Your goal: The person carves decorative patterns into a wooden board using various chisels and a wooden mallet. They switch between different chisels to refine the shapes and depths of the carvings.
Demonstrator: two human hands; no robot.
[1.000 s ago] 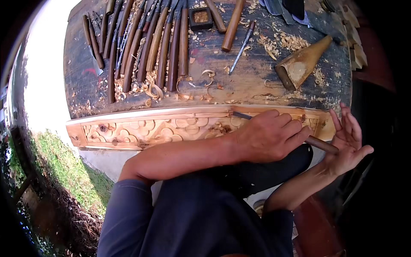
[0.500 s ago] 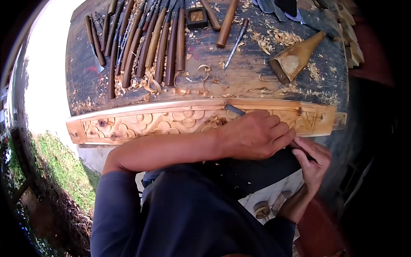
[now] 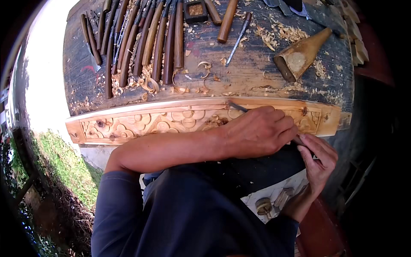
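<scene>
Left hand [image 3: 262,132] and right hand [image 3: 320,159] grip a chisel [image 3: 238,106] — against petal-carved board [image 3: 145,123].

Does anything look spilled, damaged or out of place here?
Mostly ordinary mess: loose wood shavings litter the bench. The wooden mallet stands out, with a pale patch that looks worn against its darker surface. Nothing else looks clearly askew.

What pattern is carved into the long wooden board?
The wooden board bears rounded, petal-like shapes inside a border, shown best in the head view.
</scene>
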